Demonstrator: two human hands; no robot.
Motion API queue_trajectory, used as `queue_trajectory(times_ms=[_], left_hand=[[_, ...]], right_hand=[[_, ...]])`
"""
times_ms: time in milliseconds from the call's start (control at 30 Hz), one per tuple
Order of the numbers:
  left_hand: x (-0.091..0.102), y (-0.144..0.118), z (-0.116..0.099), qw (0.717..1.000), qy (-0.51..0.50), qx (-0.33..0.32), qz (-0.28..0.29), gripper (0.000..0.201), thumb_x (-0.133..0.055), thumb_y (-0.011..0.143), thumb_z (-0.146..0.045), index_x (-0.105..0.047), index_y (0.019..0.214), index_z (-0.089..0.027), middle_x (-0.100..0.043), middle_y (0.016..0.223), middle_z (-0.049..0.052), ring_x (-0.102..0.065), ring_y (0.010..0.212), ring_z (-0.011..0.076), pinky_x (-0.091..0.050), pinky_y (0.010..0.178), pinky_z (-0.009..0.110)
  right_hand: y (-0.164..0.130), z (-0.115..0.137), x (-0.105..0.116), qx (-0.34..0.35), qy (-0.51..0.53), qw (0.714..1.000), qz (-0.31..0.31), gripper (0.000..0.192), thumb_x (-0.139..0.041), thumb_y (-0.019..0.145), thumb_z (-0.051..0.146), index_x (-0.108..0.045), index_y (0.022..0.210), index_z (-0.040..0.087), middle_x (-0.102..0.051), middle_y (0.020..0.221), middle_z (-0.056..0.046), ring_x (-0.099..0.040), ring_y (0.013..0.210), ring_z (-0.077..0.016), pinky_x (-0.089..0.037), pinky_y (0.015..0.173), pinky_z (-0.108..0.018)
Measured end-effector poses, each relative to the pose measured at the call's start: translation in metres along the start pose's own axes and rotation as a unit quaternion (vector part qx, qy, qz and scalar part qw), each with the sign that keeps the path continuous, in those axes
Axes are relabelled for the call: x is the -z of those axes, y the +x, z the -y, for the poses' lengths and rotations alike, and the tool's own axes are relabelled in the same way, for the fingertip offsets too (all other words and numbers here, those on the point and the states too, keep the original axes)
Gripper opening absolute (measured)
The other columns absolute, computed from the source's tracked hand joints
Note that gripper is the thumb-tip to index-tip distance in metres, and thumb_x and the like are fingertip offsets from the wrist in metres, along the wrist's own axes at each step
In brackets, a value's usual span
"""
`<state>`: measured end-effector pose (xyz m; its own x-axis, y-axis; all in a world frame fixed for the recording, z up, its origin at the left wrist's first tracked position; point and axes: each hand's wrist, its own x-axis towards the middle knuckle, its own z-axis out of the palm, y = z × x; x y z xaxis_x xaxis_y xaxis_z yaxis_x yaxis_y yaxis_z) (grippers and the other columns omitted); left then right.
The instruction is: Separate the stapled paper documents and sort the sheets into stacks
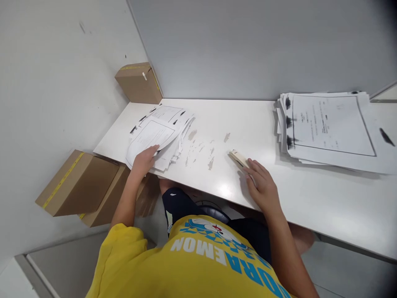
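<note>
My left hand (144, 161) is at the near edge of the left paper pile, closed on a printed sheet (154, 134). That sheet's right side curls up a little above the papers under it. On the bare tabletop to the right, my right hand (263, 184) is closed around the near end of a cream-coloured stapler (238, 157). The stapler's far end points away from me and to the left. My palm and fingers hide the rest of it. Dark smudges mark the printed pages.
A second pile of printed sheets (335, 124) lies on the right of the white table (214, 178). One cardboard box (141, 85) stands in the far left corner. Other cardboard boxes (77, 182) are stacked beside the table's left end. A grey panel (248, 49) rises behind.
</note>
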<state>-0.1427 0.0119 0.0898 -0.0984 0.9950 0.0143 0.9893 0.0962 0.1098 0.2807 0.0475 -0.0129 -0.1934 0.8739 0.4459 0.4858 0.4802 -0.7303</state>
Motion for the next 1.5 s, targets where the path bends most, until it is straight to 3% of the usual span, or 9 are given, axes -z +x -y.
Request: queue_trajectory(times_ms=[167,300,400,500,700,900,1033,1233,1500], left_hand=[[-0.004,-0.017,-0.031,0.998,0.055,-0.012,-0.038,0.058,-0.042,0.086,-0.003,-0.054,0.140,-0.018,-0.061,0.141,0.013,-0.059,0.129,0.0280,-0.053,0.103,0.039],[-0.018,-0.029,-0.066,0.995,0.039,-0.064,-0.069,0.061,-0.041,0.083,0.001,-0.056,0.139,-0.017,-0.062,0.139,0.012,-0.058,0.131,0.0262,-0.050,0.107,0.038],[-0.031,-0.028,-0.090,0.993,0.002,-0.108,-0.040,0.062,-0.041,0.083,-0.001,-0.051,0.143,-0.015,-0.057,0.145,0.014,-0.051,0.138,0.0276,-0.046,0.113,0.043],[-0.038,-0.020,-0.102,0.986,-0.055,-0.153,0.039,0.063,-0.045,0.086,-0.009,-0.041,0.150,-0.012,-0.042,0.156,0.016,-0.032,0.150,0.0294,-0.033,0.122,0.048],[-0.019,-0.005,-0.069,0.933,-0.240,-0.195,0.184,0.061,-0.045,0.098,-0.041,-0.034,0.155,-0.023,-0.025,0.166,0.004,-0.016,0.155,0.0209,-0.021,0.127,0.041],[0.001,0.053,0.020,0.972,-0.195,0.108,-0.075,0.057,-0.044,0.097,-0.044,-0.044,0.147,-0.018,-0.040,0.157,0.014,-0.033,0.148,0.0306,-0.024,0.123,0.051],[0.000,0.097,0.058,0.963,-0.147,0.211,-0.076,0.075,-0.065,0.080,-0.053,-0.049,0.137,-0.006,-0.043,0.146,0.029,-0.033,0.142,0.0457,-0.030,0.115,0.058],[-0.004,0.116,0.069,0.914,-0.303,0.261,-0.068,0.068,-0.082,0.061,-0.036,-0.054,0.121,-0.018,-0.048,0.140,0.022,-0.034,0.139,0.0444,-0.036,0.109,0.057],[-0.006,0.101,0.062,0.852,-0.456,0.251,-0.067,0.067,-0.076,0.073,-0.027,-0.049,0.133,-0.018,-0.056,0.131,0.016,-0.059,0.116,0.0255,-0.051,0.092,0.036]], right_hand=[[-0.004,0.051,-0.030,-0.142,0.200,0.968,-0.053,0.025,-0.054,0.094,0.041,-0.073,0.099,0.026,-0.074,0.112,-0.008,-0.067,0.112,-0.0280,-0.051,0.101,-0.051],[0.015,0.097,-0.078,-0.279,0.433,0.836,0.188,0.033,-0.066,0.085,0.053,-0.071,0.105,0.027,-0.073,0.116,-0.008,-0.069,0.105,-0.0264,-0.053,0.094,-0.044],[0.041,0.113,-0.111,-0.332,0.559,0.729,0.216,0.038,-0.073,0.078,0.055,-0.069,0.101,0.026,-0.072,0.110,-0.005,-0.068,0.100,-0.0226,-0.054,0.090,-0.039],[0.061,0.115,-0.132,-0.374,0.589,0.692,0.186,0.036,-0.081,0.069,0.052,-0.065,0.084,0.023,-0.070,0.085,-0.001,-0.065,0.085,-0.0188,-0.053,0.079,-0.033],[0.062,0.112,-0.146,-0.404,0.579,0.693,0.147,0.034,-0.083,0.067,0.044,-0.069,0.088,0.021,-0.072,0.084,-0.003,-0.066,0.086,-0.0205,-0.053,0.081,-0.035],[0.038,0.122,-0.148,-0.435,0.535,0.716,0.111,0.028,-0.080,0.065,0.042,-0.066,0.079,0.022,-0.070,0.083,-0.004,-0.065,0.091,-0.0250,-0.059,0.084,-0.043],[0.027,0.122,-0.141,-0.419,0.430,0.797,0.062,0.027,-0.070,0.074,0.048,-0.063,0.086,0.024,-0.065,0.089,-0.005,-0.063,0.094,-0.0256,-0.060,0.087,-0.046],[0.048,0.111,-0.147,-0.263,0.196,0.944,0.030,0.062,-0.064,0.078,0.045,-0.048,0.134,0.024,-0.049,0.141,-0.014,-0.044,0.133,-0.0333,-0.039,0.112,-0.054],[0.104,0.087,-0.174,-0.341,0.168,0.924,0.046,0.105,-0.072,0.068,0.042,-0.018,0.155,0.020,-0.034,0.149,-0.021,-0.035,0.138,-0.0403,-0.035,0.113,-0.057]])
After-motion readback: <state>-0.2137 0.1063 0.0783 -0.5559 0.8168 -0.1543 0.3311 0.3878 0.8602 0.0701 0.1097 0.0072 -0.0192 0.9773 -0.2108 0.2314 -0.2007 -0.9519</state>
